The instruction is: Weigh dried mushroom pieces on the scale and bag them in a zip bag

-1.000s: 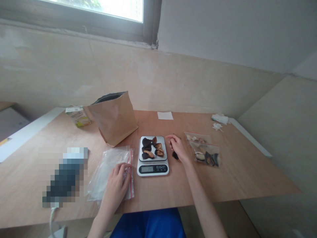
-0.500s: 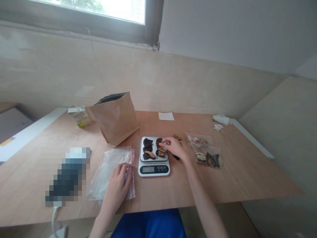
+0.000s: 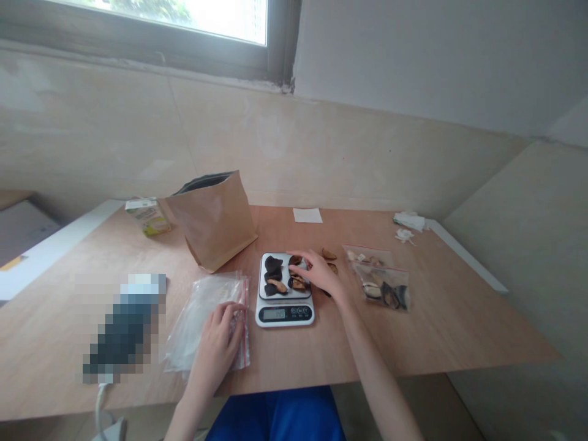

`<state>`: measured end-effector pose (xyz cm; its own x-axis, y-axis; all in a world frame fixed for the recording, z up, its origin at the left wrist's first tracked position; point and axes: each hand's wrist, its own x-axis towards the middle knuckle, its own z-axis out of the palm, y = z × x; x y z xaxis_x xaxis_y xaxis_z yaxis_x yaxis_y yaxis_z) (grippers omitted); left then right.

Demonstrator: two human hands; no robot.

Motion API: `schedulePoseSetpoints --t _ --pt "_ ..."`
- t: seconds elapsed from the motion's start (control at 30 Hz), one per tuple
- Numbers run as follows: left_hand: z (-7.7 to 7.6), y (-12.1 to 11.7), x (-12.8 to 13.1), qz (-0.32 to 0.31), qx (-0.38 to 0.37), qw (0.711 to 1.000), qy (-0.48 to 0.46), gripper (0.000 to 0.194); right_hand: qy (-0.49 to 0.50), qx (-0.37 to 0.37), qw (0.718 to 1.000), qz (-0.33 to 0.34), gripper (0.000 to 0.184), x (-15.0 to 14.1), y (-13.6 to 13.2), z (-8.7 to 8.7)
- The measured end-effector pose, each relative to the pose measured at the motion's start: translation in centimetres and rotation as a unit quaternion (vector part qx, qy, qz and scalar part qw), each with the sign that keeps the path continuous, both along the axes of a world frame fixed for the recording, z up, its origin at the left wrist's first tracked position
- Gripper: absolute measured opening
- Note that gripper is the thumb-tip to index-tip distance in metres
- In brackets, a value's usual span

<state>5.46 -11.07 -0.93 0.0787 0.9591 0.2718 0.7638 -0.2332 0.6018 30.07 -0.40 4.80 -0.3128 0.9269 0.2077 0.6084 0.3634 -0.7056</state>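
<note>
The right hand (image 3: 321, 274), fingers open, hangs just right of and over the dark dried slices (image 3: 297, 282) on the kitchen scale (image 3: 285, 315); the farther left hand (image 3: 215, 339) curls closed on a zip bag (image 3: 197, 324).

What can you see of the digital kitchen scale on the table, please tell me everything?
The digital kitchen scale has a pale body with a dark front strip, holding a lit display whose digits are too small to read and round buttons at the right. Its flat, rounded, metal-looking weighing plate carries dark and brown dried pieces. It sits level on the wooden table, right of the clear zip bag. The fingers of the right hand reach over the plate.
</note>
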Motion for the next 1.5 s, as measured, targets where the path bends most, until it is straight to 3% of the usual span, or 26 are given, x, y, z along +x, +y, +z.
schedulePoseSetpoints --t 0.13,0.33,0.53,0.63,0.73,0.83,0.9,1.07,1.27,1.5 --pt "0.1 -0.1 0.0 -0.001 -0.003 1.000 -0.005 0.027 -0.014 -0.014 1.000 -0.009 0.021 0.3 0.5 -0.3" --pt "0.3 -0.1 0.1 0.000 -0.006 1.000 -0.006 0.027 -0.023 -0.013 0.996 -0.087 0.022 3.3 1.0 -0.6" --pt "0.0 0.0 0.0 -0.003 0.004 1.000 -0.003 0.025 0.029 0.005 0.984 -0.176 0.026 6.4 0.6 -1.6" --pt "0.0 0.0 0.0 -0.002 0.012 1.000 -0.005 0.026 0.044 -0.011 0.982 -0.185 0.035 6.3 0.0 -1.6" --pt "0.0 0.0 0.0 -0.004 0.012 1.000 -0.007 0.026 0.046 -0.025 0.988 -0.147 0.032 5.0 -0.7 -1.0" --pt "0.0 0.0 0.0 -0.006 0.008 1.000 -0.004 0.026 -0.003 0.002 0.996 -0.093 0.024 3.5 -0.9 -0.4" --pt "-0.1 0.0 -0.1 -0.005 0.005 1.000 -0.003 0.026 -0.049 0.014 0.994 -0.094 0.021 3.0 -0.9 -0.3" --pt "-0.1 0.0 -0.2 -0.010 0.001 1.000 -0.003 0.026 -0.105 0.009 0.983 -0.153 0.020 4.1 -0.9 -1.2" --pt "-0.1 0.0 -0.1 -0.008 0.002 1.000 -0.007 0.026 -0.101 0.025 0.967 -0.230 0.023 5.4 -1.8 -2.2" --pt "0.2 -0.1 0.0 -0.007 -0.004 1.000 -0.006 0.026 -0.227 0.006 0.938 -0.261 0.023 5.7 -2.1 -3.2"
